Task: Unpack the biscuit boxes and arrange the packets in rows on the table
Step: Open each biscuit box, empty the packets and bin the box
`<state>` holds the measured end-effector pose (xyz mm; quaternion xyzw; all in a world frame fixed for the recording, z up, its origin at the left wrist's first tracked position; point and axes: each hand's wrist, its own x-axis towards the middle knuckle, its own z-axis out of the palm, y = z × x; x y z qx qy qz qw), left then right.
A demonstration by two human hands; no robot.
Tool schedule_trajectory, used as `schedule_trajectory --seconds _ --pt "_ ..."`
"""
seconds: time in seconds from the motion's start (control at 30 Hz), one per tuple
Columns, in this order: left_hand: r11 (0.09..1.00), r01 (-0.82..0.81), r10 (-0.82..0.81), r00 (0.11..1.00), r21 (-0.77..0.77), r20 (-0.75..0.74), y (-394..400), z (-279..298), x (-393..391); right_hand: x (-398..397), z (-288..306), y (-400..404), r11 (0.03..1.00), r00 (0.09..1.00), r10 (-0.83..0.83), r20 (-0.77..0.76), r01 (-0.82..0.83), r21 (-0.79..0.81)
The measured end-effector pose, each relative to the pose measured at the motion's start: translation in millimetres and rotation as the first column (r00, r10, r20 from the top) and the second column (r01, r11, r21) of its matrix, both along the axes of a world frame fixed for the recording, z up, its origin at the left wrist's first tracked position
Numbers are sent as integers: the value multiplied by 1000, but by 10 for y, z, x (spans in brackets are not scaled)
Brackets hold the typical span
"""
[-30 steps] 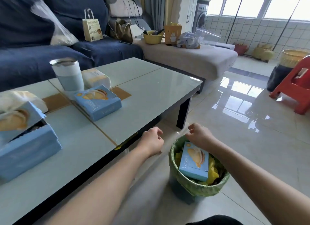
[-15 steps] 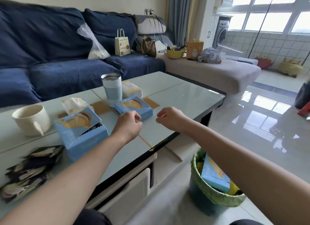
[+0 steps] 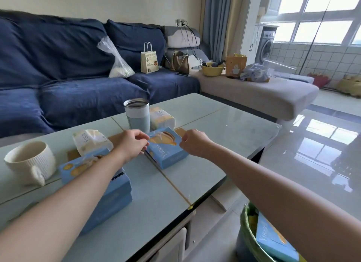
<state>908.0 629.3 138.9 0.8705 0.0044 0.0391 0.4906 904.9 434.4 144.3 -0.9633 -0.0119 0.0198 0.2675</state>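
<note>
— Blue biscuit boxes, how many?
— Three: sealed box mid-surface, open box near left, discarded box in bin.
— Hands?
— Left hand fingers pinch the sealed box's left corner; right hand fingers curl at its right edge, grip unclear.

Two bare forearms in view, no sleeves visible up to frame edge. Left hand bare: no glove, ring, watch or band seen. Right hand bare likewise, wrist unadorned. Fingers uncovered; nails too small to tell. No clothing visible anywhere on arms.
</note>
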Motion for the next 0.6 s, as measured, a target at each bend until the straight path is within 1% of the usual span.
schedule_trajectory --seconds 0.1,0.23,0.37,0.47,0.6 --pt "988 -64 51 994 -140 -95 19 -87 250 242 -91 -13 999 999 -38 -9 38 -31" --pt "975 -94 56 981 -200 -184 8 -209 468 522 -234 -35 994 994 -103 -21 102 -41" --pt "950 -179 114 962 -257 -248 -31 -407 562 734 -394 -16 989 988 -149 -43 149 -22" --pt "954 -189 125 956 -233 -266 -37 -487 620 841 -494 37 988 986 -152 -68 153 7" --pt "975 -140 68 929 -174 -365 -23 -575 676 918 -607 112 988 983 -151 -105 151 -10"
